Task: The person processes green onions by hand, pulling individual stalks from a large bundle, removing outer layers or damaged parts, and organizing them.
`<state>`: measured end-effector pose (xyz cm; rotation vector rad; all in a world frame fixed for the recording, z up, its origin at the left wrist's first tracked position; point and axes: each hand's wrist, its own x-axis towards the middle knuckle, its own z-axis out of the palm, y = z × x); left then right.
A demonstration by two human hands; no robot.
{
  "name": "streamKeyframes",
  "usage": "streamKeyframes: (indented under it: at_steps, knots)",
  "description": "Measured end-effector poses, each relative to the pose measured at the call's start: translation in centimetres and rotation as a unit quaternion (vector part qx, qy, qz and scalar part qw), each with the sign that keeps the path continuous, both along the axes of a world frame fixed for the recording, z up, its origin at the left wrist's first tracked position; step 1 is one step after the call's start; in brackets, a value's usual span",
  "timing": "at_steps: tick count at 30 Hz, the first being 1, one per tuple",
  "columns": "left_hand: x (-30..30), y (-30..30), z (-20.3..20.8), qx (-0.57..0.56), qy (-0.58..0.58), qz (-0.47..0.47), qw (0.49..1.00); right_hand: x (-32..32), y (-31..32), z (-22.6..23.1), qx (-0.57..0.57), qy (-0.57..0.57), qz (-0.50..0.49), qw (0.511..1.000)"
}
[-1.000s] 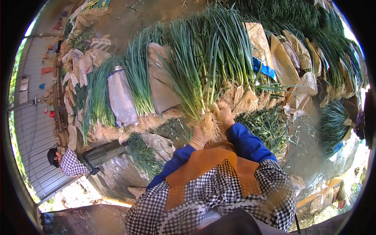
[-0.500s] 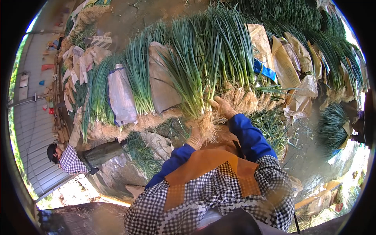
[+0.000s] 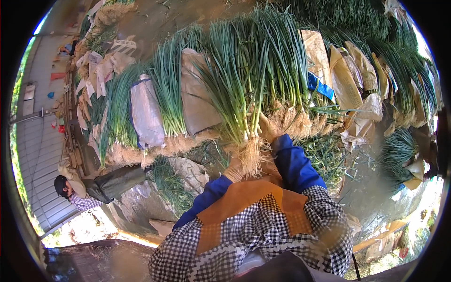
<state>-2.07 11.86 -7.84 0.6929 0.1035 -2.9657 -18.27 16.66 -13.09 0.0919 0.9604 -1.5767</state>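
A bunch of green onions [image 3: 237,101], with long green leaves and white stalk bases, stands in front of me with its pale roots [image 3: 253,157] hanging toward my apron. My left hand [image 3: 234,170] is at the root end, its fingers partly hidden behind the roots. Against the stalks from the right, my right hand [image 3: 268,129] is closed around the lower part of the bunch, partly covered by it. More green onions [image 3: 286,70] stand close behind with their roots toward me.
Brown sacks [image 3: 197,91] and a whitish sack [image 3: 147,113] lie between the onion rows. Loose green leaves [image 3: 171,185] litter the ground on both sides. A person in a cap [image 3: 87,192] is at the left. Another onion pile [image 3: 398,148] is at the right.
The held bunch's roots have shifted slightly down and right, nearer my apron. My right hand is now more hidden by the stalks. The person at the left has changed posture.
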Motion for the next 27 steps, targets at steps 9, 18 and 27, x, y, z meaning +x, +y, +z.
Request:
streamKeyframes:
  at_steps: [9, 18, 27]
  knots:
    - [2.8, -1.5, 0.5, 0.08, -0.056, -0.001, 0.995, -0.5, -0.4, 0.3, 0.117, 0.333, 0.105, 0.93]
    - [0.2, 0.1, -0.4, -0.061, -0.245, 0.059, 0.966, 0.8, 5.3, 8.0, 0.109, 0.471, 0.259, 0.836]
    - [0.1, -0.2, 0.3, -0.008, -0.182, 0.02, 0.983, -1.9, 4.3, 3.9, 0.148, 0.245, 0.185, 0.94]
